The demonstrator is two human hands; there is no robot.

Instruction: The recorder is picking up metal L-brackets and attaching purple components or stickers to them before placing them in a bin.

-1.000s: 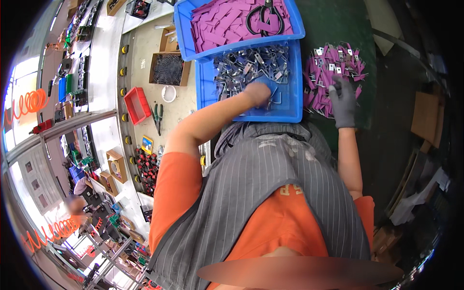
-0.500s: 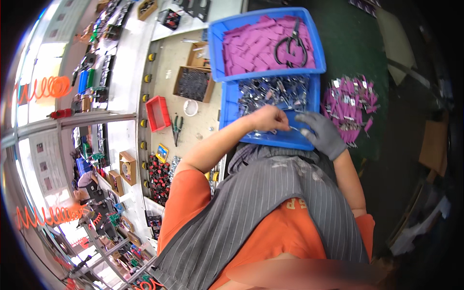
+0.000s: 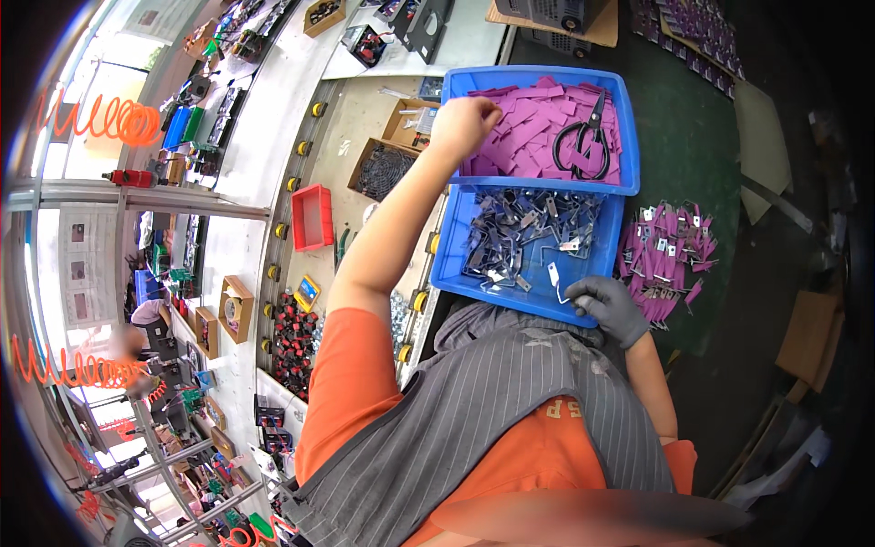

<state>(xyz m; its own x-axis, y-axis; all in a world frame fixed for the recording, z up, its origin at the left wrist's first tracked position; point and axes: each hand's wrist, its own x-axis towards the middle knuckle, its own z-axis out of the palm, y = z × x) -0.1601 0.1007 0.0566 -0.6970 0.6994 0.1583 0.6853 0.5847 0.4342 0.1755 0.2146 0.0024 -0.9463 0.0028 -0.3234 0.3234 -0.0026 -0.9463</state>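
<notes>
My gloved right hand pinches a thin bent metal bracket above the front edge of the lower blue bin. In that bin lie many similar metal brackets. My bare left hand is at the left side of the upper blue bin, over flat purple strips. Its fingers are curled together, and anything between them is hidden. Black-handled scissors rest on the strips. To the right of the bins is a pile of metal brackets with purple strips on them.
Left of the bins, a workbench holds a red tray, a cardboard box of dark small parts, pliers and red-black parts. Grey crates stand beyond the bins. Another person is at the far left.
My left hand has moved away from my right, up and left to the purple strips. The right hand has come slightly nearer me, keeping the bracket. The whole view has shifted.
</notes>
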